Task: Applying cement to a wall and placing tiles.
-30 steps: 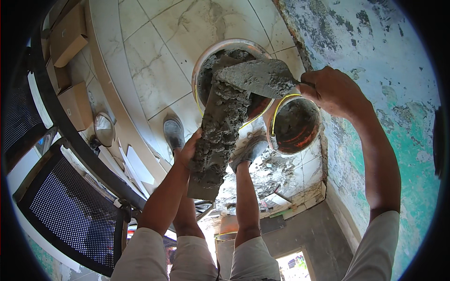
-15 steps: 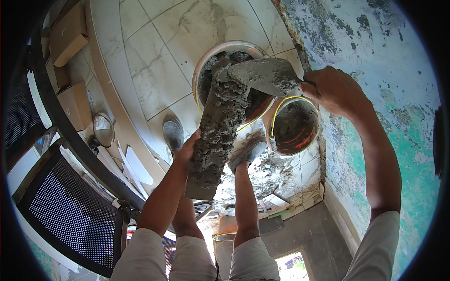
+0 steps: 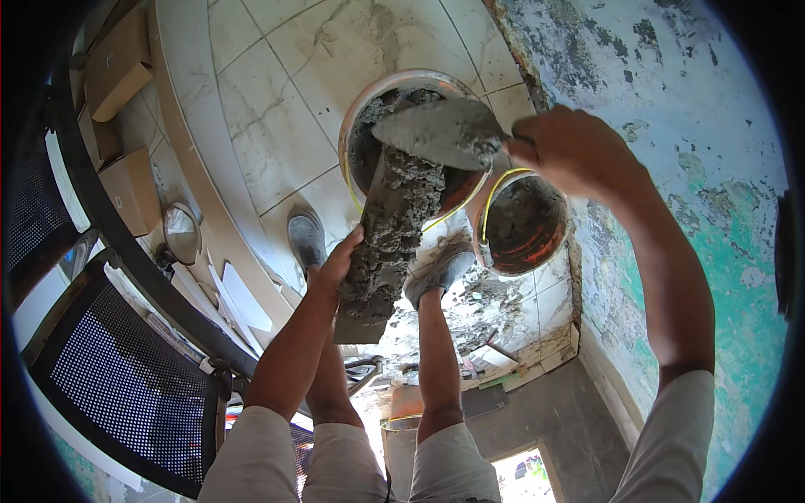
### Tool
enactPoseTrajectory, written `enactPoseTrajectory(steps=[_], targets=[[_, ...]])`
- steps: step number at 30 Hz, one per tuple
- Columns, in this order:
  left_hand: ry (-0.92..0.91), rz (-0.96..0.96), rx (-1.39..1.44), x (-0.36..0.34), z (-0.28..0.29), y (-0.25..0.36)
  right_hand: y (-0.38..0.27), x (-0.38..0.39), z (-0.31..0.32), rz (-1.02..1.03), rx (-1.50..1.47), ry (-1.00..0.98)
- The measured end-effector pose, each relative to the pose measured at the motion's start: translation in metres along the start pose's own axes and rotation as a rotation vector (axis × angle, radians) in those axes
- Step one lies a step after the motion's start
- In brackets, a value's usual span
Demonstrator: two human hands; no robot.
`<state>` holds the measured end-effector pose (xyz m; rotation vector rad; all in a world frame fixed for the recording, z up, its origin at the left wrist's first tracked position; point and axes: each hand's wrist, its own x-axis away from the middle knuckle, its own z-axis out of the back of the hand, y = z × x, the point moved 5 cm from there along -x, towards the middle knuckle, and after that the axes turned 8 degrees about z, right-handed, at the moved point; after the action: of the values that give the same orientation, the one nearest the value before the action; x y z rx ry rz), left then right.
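Surroundings: a peeling wall (image 3: 713, 168) bounds the work area at right; mesh-backed chairs (image 3: 126, 377) and cardboard boxes (image 3: 117, 74) line the left side. A large bucket (image 3: 346, 142) stands on the tiled floor (image 3: 277, 109), with a smaller bucket (image 3: 550, 241) beside it, near the wall.

Quantities: two buckets, one trowel (image 3: 440, 132), one board (image 3: 362, 332), two shoes (image 3: 440, 275), at least two chairs, at least two boxes.

Position: the board, loaded with mortar (image 3: 381, 251), is raised above the floor, its far end overlapping the large bucket in view. The left grip (image 3: 338, 258) is clamped on the board's left edge; the right grip (image 3: 580, 152) is closed around the trowel's handle.

Change: compared with half a second earlier, the trowel and right grip sit farther left.
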<state>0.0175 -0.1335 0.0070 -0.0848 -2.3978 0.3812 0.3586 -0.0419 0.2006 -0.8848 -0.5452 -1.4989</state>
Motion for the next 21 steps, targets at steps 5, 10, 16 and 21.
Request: enactPoseTrajectory(steps=[5,10,16,21], targets=[[-0.024,0.008,-0.013,0.000,-0.004,-0.002,0.042,-0.019,-0.009,-0.075,-0.033,0.039],[-0.060,0.010,0.021,-0.007,-0.020,-0.002,0.057,0.021,-0.084,-0.232,-0.920,-0.038],[-0.187,-0.065,0.031,-0.003,-0.062,0.007,0.013,0.025,-0.170,-0.072,-1.529,-0.064],[-0.147,-0.231,0.097,-0.014,-0.063,0.026,-0.012,0.035,-0.195,0.086,-1.578,-0.052]])
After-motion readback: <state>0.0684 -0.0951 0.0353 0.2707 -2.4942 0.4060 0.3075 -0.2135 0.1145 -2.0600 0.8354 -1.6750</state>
